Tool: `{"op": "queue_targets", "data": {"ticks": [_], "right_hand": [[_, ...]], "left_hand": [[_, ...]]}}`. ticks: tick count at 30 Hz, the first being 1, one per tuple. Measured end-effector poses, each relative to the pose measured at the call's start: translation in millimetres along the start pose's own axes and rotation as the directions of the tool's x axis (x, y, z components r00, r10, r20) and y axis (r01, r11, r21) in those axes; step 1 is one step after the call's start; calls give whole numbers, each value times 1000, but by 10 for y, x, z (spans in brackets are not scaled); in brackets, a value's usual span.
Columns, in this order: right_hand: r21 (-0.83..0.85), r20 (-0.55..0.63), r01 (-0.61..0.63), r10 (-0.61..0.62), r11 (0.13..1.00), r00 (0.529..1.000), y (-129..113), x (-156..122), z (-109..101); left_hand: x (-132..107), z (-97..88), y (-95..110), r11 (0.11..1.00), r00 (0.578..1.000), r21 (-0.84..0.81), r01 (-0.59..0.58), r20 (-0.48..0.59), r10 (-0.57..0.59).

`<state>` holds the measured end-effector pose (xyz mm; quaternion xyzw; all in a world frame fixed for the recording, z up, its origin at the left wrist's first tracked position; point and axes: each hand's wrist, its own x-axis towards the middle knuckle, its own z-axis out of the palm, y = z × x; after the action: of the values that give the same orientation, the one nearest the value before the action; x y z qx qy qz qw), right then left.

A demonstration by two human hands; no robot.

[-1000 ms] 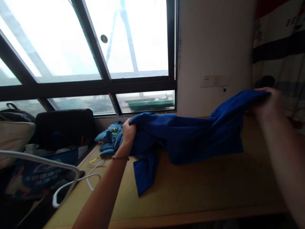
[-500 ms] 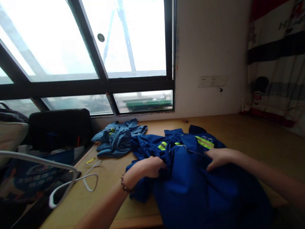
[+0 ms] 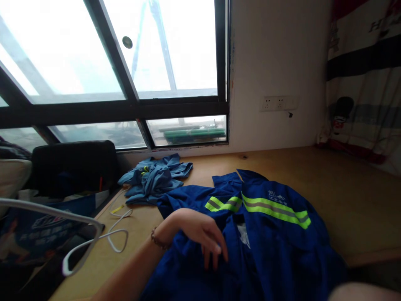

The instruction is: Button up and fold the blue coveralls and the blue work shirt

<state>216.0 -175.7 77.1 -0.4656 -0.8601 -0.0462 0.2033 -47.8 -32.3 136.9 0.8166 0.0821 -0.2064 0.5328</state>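
Note:
A dark blue work jacket [image 3: 282, 246] with yellow-green and grey reflective bands lies spread on the wooden table, its collar toward the window. White print shows on its chest, and something whitish shows at the front opening. Over the left front of the jacket hangs my left hand [image 3: 200, 232], palm down, fingers drooping and apart, with no cloth gripped. The fingertips are at or just above the fabric; I cannot tell if they touch. At the lower right edge, only a blurred bit of my right hand or forearm [image 3: 365, 292] shows, its fingers out of sight.
A crumpled lighter blue garment [image 3: 156, 177] lies by the window. A white cable [image 3: 117, 246] loops over the left side of the wooden table [image 3: 313, 167]. Bags and a black chair back [image 3: 75, 163] stand at left; a curtain [image 3: 360, 104] hangs at right.
The bunched jacket has been spread flat, showing its chest bands and print. My left hand has let go of the cloth. My right hand has moved off it to the lower right edge.

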Motion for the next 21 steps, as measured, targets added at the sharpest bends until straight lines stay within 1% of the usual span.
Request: {"op": "queue_targets", "data": {"ticks": [1, 2, 3, 4, 5, 6, 7, 8, 9, 10, 11, 13, 15, 17, 18, 19, 20, 21], "right_hand": [[-8, 10, -23, 23, 1000, 1000, 108, 95, 19], [-15, 50, -58, 58, 998, 997, 226, 197, 51], [-28, 91, -112, 114, 993, 989, 347, 295, 105], [-50, 112, -194, 199, 980, 974, 466, 381, 183], [-78, 121, -299, 307, 951, 944, 581, 449, 285], [-106, 128, -412, 423, 905, 897, 689, 500, 408], [-127, 130, -518, 532, 846, 837, 794, 535, 546], [-140, 145, -602, 618, 786, 773, 897, 562, 688], [-151, 174, -658, 675, 737, 717, 1003, 585, 825], [-166, 197, -689, 708, 706, 678, 1115, 611, 945], [-178, 216, -696, 717, 696, 662, 1236, 645, 1040], [-180, 221, -683, 706, 707, 673, 1510, 737, 1137], [-158, 150, -696, 714, 700, 684, 1808, 847, 1111], [-122, 37, -746, 754, 655, 656, 2079, 946, 991], [-82, 22, -766, 770, 637, 638, 2186, 985, 907], [-12, 63, -777, 776, 629, 627, 2266, 1013, 813], [92, 168, -777, 760, 622, 628, 2315, 1031, 713], [221, 318, -771, 703, 598, 636, 2333, 1038, 608]], "left_hand": [[42, -55, -56, 998, 998, -69, -1, -69, -3], [100, -114, -137, 997, 979, -81, 8, -204, -25], [174, -173, -241, 998, 922, -43, 40, -384, -54], [259, -230, -362, 993, 822, 30, 115, -564, -78], [353, -282, -493, 967, 698, 102, 235, -710, -95], [450, -326, -626, 918, 574, 150, 366, -813, -95], [544, -362, -754, 862, 489, 180, 473, -868, -87], [631, -390, -870, 820, 439, 180, 543, -893, -95], [706, -410, -972, 768, 396, 170, 617, -911, -115], [765, -426, -1056, 720, 363, 158, 676, -921, -139], [808, -440, -1124, 673, 331, 140, 726, -929, -164], [840, -471, -1213, 589, 266, 107, 801, -945, -190], [806, -512, -1251, 569, 218, 79, 818, -959, -181], [720, -559, -1248, 570, 163, 59, 820, -977, -134], [662, -583, -1233, 575, 136, 54, 816, -986, -100], [597, -607, -1210, 582, 106, 45, 812, -992, -72], [527, -633, -1181, 585, 69, 24, 810, -996, -54], [451, -661, -1147, 585, 23, -9, 811, -999, -47]]}}
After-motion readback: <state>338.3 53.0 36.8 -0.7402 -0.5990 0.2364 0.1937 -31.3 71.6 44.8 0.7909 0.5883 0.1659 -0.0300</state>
